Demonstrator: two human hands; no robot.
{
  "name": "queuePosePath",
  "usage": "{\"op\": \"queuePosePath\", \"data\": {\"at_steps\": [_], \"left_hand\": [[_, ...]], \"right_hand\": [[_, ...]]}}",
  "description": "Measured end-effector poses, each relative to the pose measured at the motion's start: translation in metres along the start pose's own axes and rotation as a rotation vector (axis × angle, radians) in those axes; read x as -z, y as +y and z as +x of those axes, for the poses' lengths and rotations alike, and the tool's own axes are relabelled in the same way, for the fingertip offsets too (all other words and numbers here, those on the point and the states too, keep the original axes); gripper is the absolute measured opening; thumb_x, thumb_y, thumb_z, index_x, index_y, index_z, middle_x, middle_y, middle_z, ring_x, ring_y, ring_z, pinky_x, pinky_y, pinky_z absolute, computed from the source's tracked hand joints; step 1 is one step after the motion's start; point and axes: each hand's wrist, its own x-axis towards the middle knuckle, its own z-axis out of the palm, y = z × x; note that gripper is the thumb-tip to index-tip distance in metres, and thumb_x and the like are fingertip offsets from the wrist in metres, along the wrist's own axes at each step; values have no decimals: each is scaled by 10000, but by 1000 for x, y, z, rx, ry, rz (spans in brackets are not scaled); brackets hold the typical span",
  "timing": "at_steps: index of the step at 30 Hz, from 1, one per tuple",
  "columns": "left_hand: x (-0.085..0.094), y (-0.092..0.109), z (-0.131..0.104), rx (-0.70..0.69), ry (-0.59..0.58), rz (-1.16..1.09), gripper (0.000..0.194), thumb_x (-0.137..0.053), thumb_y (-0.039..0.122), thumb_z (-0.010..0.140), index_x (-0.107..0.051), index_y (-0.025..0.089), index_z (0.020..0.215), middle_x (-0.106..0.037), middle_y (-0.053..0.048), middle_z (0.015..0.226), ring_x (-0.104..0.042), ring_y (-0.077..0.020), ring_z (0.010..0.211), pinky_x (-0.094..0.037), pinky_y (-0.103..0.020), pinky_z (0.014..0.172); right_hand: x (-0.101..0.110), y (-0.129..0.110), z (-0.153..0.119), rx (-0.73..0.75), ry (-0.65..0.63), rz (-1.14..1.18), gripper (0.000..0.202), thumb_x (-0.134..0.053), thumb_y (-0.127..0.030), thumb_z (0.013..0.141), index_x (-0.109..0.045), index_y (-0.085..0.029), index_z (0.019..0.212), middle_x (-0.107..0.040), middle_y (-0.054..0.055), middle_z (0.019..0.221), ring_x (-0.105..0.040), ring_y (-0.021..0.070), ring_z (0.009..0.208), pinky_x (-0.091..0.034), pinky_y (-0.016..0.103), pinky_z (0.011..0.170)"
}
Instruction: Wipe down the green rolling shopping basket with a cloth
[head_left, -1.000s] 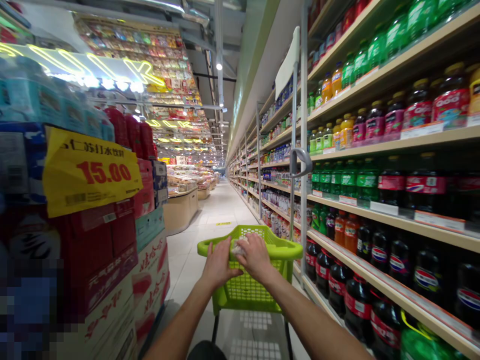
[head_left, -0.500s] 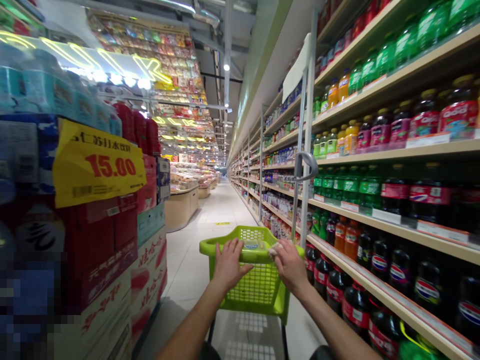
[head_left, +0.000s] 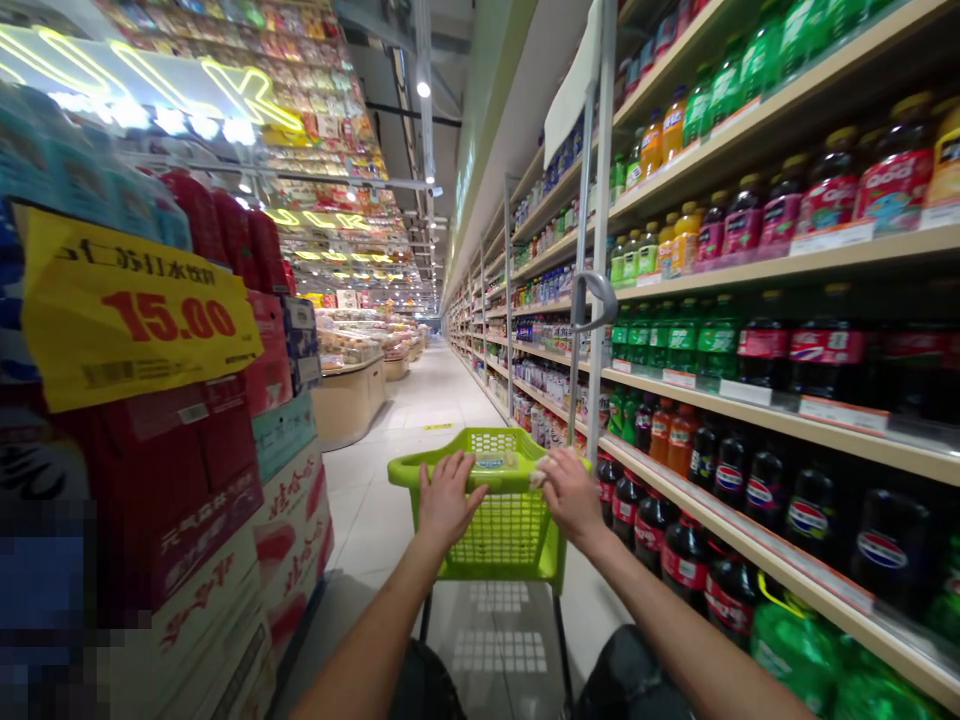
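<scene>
A green shopping cart stands in front of me in the aisle. My left hand rests on the left part of its rear rim, palm down, with the fingers reaching over the edge and the thumb apart. My right hand is closed at the right part of the rim, with a crumpled white tissue pinched in its fingers. Between the hands, a label plate shows on the rim. Nothing can be made out inside the basket through its mesh.
Shelves of bottled drinks run along the right, with a grey ladder against them. Stacked drink cartons with a yellow price sign stand close on the left. Farther ahead are wooden display bins.
The view has moved forward and turned slightly; the price sign and cartons sit farther left. The cart appears slightly higher in view, and both hands keep their places on it.
</scene>
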Motion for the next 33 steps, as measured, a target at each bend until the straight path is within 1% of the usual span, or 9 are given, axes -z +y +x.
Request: {"op": "queuePosePath", "data": {"at_steps": [4,9,12,16,19,23,25,29,33], "left_hand": [[0,-4,2,0,-13,25,437,-424,419,827,-436,254,1231,-438,-52,1330,-374,-253,1210,-173,-548,1030],[0,-5,1,1,-10,54,448,-410,430,833,-438,236,1236,-440,-53,1330,-377,-251,1210,-184,-543,1029],[-3,-1,1,9,9,77,446,-408,429,833,-444,239,1235,-443,-51,1327,-380,-252,1208,-189,-540,1030],[-4,3,1,17,14,103,449,-414,425,831,-443,239,1238,-446,-51,1325,-381,-254,1208,-194,-541,1029],[-4,5,1,19,9,107,448,-413,429,832,-441,246,1240,-447,-49,1324,-381,-255,1208,-197,-538,1029],[-6,11,1,32,22,89,440,-406,425,837,-445,248,1238,-447,-52,1325,-373,-256,1215,-183,-533,1033],[-9,17,2,47,30,75,439,-411,418,835,-450,242,1235,-447,-56,1325,-371,-261,1214,-174,-539,1032],[-11,24,2,60,33,60,432,-426,398,827,-458,236,1227,-451,-55,1322,-380,-263,1207,-179,-545,1028],[-9,21,0,44,28,60,427,-430,397,826,-452,253,1228,-451,-44,1323,-382,-257,1208,-195,-536,1027]], "right_hand": [[0,-5,6,100,-79,55,322,-446,-144,751,-606,-208,1023,-559,60,1156,-424,221,1144,-329,419,983],[15,36,14,-201,4,65,306,-378,-140,777,-632,-170,945,-631,72,974,-542,194,955,-425,368,879],[7,21,13,-143,20,85,296,-397,-118,750,-635,-176,917,-632,65,962,-529,203,978,-391,394,922],[-11,-12,7,63,-28,92,401,-433,-115,728,-573,-182,1098,-575,69,1146,-418,229,1152,-287,446,1008],[-10,0,6,-16,-69,16,454,-458,-157,729,-526,-199,1176,-523,85,1225,-395,261,1178,-273,503,993],[-6,22,9,-227,-3,-46,387,-404,-182,772,-563,-155,1124,-532,136,1188,-450,267,1129,-338,488,951],[-12,12,11,-198,19,8,392,-394,-153,762,-562,-144,1117,-543,136,1165,-462,249,1114,-376,444,938],[-28,-18,13,42,-2,104,468,-431,-100,708,-529,-180,1159,-484,107,1254,-386,236,1193,-337,441,980],[-17,10,15,-69,-20,15,377,-418,-134,739,-588,-197,1070,-561,97,1159,-468,245,1109,-338,475,946]]}}
